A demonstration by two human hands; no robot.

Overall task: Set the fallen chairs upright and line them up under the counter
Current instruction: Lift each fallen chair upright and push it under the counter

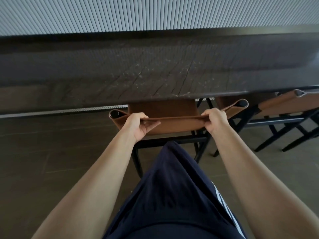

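Along the near edge of the dark wooden counter (155,69), at its left stretch, only the brown plank floor (51,152) shows below it. Just below the middle of the counter's edge the left hand (138,124) is clamped on the top edge of a brown leather backrest, fingers curled over the far side and thumb on the near side. That backrest belongs to the chair (174,126), which stands upright on its black frame with its seat tucked beneath the counter's edge and its backrest just outside it. The looped left end of the backrest sticks out past the left hand. Further right along the same top edge, the right hand (214,119) grips the leather in the same way, fingers wrapped over it, and the looped right end rises toward the counter's underside. Nearer the viewer than the counter, between the two forearms, is the person's dark blue garment (172,195). Under the right part of the counter stands a second chair (283,106), upright and well apart from both hands, with its backrest close to the counter's edge. Beyond the counter's far side runs a ribbed grey wall (155,12).
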